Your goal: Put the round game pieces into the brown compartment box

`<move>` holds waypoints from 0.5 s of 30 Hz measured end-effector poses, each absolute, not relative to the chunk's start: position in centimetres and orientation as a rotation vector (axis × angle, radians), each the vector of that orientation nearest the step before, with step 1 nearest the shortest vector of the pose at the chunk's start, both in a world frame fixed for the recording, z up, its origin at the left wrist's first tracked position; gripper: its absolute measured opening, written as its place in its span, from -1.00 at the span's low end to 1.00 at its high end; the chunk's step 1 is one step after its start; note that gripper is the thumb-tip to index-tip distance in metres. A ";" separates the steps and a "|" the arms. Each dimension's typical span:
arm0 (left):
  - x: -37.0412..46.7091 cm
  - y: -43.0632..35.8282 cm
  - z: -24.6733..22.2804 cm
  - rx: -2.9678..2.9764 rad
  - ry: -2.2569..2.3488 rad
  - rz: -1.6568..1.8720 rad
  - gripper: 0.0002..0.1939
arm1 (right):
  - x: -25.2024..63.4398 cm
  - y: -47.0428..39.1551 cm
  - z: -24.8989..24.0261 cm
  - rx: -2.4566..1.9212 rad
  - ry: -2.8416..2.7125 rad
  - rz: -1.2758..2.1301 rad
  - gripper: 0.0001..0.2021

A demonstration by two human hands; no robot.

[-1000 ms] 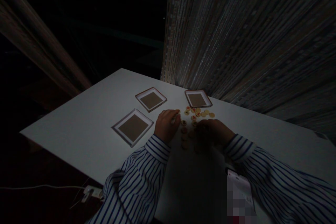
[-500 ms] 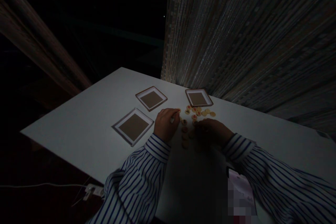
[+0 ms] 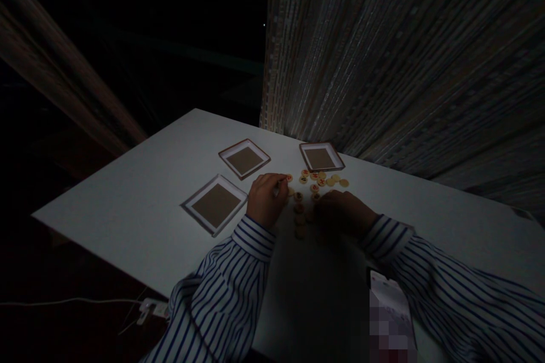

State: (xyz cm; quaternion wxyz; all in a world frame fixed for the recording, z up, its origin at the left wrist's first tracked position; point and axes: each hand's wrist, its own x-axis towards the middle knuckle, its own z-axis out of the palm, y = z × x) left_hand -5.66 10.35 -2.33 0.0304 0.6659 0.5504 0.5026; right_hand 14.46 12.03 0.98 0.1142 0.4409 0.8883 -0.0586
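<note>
Round wooden Chinese chess pieces (image 3: pixel 314 188), several with red or dark characters, lie loosely grouped on the white table. My left hand (image 3: pixel 267 199) is on the left of the group, its fingers curled and closed. Its fingertips are at a red-marked piece (image 3: pixel 289 178); whether anything is pinched in them is too dark to make out. My right hand (image 3: pixel 346 211) is low over the right side, palm down, beside a dark-marked piece (image 3: pixel 315 197). Shadow hides its fingertips. Between my hands, a column of pieces (image 3: pixel 300 219) runs towards me.
Three shallow square trays stand around the pieces: a near-left tray (image 3: pixel 214 205), a far-left tray (image 3: pixel 244 159) and a far-right tray (image 3: pixel 321 157). A phone (image 3: pixel 390 300) lies by my right forearm. A bead curtain (image 3: pixel 340 57) hangs behind the table (image 3: pixel 128 193). A power strip (image 3: pixel 155 307) is beyond the near-left edge.
My left hand has shifted slightly left, and the red-marked piece at its fingertips shows more of its face. My right hand has barely moved.
</note>
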 end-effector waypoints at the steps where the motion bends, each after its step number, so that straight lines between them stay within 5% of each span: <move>1: -5.7 10.4 -2.3 2.044 1.698 1.548 -0.88 | 14.3 12.0 1.1 1.277 2.591 -0.152 -0.80; 15: -6.5 10.1 -1.9 2.043 1.688 1.539 -0.89 | 13.8 11.0 1.0 1.101 2.677 0.048 -0.81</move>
